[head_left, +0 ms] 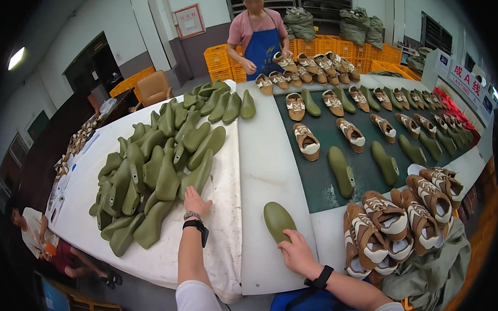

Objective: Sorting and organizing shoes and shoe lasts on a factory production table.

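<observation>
At the near right edge of a heap of green shoe lasts (155,167), my left hand (196,204) has its fingers closed over the near end of one last (199,175). Its palm and part of the grip are hidden. Another green shoe last (278,217) lies sole up on the pale board, its near end held between the fingers and thumb of my right hand (297,256). Right of that, brown-and-white shoes (305,141) and green lasts (341,171) stand in rows on a dark green belt.
A white cloth (222,255) covers the table under the heap. Brown shoes (380,216) are stacked at the near right beside a grey-green sack (428,270). Across the table stands a person in a blue apron (263,48), with more shoes and orange crates (217,58) around. Someone sits at far left.
</observation>
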Motion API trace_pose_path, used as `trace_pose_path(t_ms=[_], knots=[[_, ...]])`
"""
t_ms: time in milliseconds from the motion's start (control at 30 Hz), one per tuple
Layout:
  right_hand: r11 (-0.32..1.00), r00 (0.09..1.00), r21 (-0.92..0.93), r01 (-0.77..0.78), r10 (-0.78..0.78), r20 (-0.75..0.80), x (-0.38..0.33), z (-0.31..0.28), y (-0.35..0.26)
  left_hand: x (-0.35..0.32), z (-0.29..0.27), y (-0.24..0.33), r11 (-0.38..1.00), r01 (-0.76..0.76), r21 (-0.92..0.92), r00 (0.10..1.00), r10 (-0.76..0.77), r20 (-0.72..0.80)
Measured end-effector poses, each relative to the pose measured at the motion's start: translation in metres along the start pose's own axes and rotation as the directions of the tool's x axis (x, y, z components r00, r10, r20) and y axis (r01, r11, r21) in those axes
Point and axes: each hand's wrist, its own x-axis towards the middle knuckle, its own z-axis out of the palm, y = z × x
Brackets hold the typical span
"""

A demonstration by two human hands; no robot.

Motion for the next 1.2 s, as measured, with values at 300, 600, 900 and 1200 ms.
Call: trace_pose_path(t_ms=[300,600,900,1200], knots=[[1.0,0.999,-0.025,-0.003,0.002,-0.042,0.007,0.0,-0.001,0.009,-0.032,0.022,0.935,-0.354,-0.024,0.892,0.33,-0.308],[0.998,0.995,0.048,-0.043,0.047,-0.094,0.01,0.006,0.0,-0.01,0.004,0.046,0.877,-0.03,-0.48,0.999,0.048,0.024],[0.994,0.98,-0.013,-0.113,0.109,-0.166,0.024,0.01,-0.003,-0.172,-0.066,0.116,0.736,-0.095,-0.671,0.767,0.483,0.422],[0.999,0.991,0.015,-0.049,0.051,-0.125,0.03,0.015,-0.018,0.085,0.058,-0.1,0.749,-0.16,-0.643,0.982,0.184,-0.031]])
